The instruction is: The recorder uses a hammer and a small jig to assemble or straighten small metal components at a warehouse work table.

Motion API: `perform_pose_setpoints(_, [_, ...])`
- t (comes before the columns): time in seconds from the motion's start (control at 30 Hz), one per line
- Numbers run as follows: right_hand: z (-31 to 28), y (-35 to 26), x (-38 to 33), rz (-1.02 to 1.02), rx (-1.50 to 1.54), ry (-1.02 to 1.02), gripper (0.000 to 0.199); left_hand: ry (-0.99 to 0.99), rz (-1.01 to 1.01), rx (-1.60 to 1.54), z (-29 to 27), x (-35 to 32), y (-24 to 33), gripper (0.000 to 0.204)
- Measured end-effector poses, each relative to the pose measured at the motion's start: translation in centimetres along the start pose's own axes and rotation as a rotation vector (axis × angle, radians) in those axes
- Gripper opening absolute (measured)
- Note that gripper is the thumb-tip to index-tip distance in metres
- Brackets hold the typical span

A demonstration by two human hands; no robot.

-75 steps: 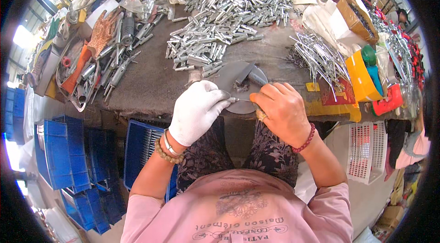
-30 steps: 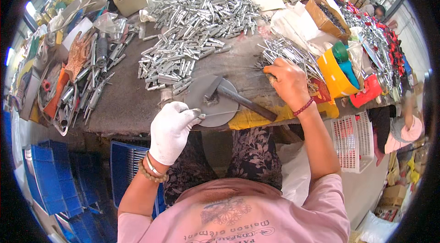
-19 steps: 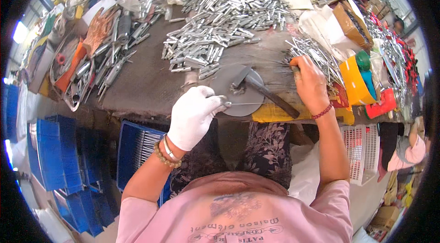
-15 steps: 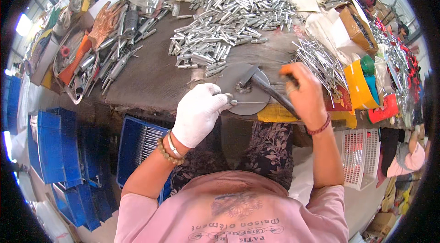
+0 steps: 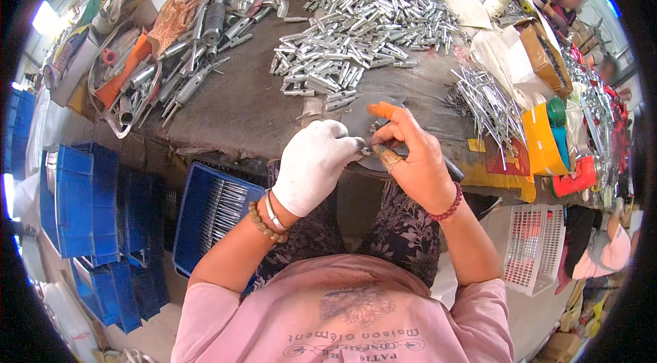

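White-gloved left hand [image 5: 313, 166] and bare right hand [image 5: 414, 158] pinch one small metal part [image 5: 369, 151] together over the round steel plate [image 5: 363, 117]. Heaped silver pieces [image 5: 363, 28] lie beyond that plate, within easy reach.

Shiny metal pins [image 5: 489, 99], white cloth glove [image 5: 311, 166]

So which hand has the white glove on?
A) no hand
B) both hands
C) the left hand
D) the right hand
C: the left hand wears a white glove, while the right hand is bare, with only orange finger covers and a dark red bead bracelet at its wrist.
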State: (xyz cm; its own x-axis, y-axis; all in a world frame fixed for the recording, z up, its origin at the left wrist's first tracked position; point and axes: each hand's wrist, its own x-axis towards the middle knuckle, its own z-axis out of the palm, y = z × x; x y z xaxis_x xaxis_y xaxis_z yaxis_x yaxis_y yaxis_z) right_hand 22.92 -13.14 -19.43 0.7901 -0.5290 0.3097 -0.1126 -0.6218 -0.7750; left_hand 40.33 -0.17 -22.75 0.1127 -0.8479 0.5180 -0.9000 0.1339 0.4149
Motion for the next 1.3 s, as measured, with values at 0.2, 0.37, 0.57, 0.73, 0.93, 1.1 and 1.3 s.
perform_pose_setpoints(0.2, [0.4, 0.1, 0.1, -0.052, -0.051, -0.004, 0.064, 0.016, 0.003, -0.026, 0.1, 0.0, -0.1, 0.012])
perform_pose_setpoints(0.37, [0.4, -0.9, 0.5, -0.149, -0.272, -0.019, 0.056, 0.017, 0.004, -0.019, 0.3, 0.0, -0.2, 0.014])
perform_pose_setpoints(0.57, [1.4, -1.9, 0.0, -0.334, -0.522, -0.015, 0.047, 0.028, 0.010, -0.071, 0.7, -0.3, -0.7, 0.013])
perform_pose_setpoints(0.73, [2.4, -0.3, -0.9, -0.350, -0.422, 0.101, 0.043, 0.074, 0.003, -0.139, 0.6, -0.5, -0.6, 0.013])
perform_pose_setpoints(0.93, [3.1, 0.7, -1.5, -0.346, -0.374, 0.200, 0.041, 0.028, -0.011, -0.065, 0.4, -0.4, -0.6, 0.022])
perform_pose_setpoints(1.1, [2.7, 1.2, -0.7, -0.394, -0.407, 0.202, 0.035, 0.025, -0.012, -0.043, 0.8, 0.1, -0.8, 0.022])
perform_pose_setpoints(1.3, [3.3, 1.4, -1.8, -0.396, -0.511, 0.284, 0.031, 0.026, 0.019, -0.092, 0.6, 1.0, 0.2, 0.015])
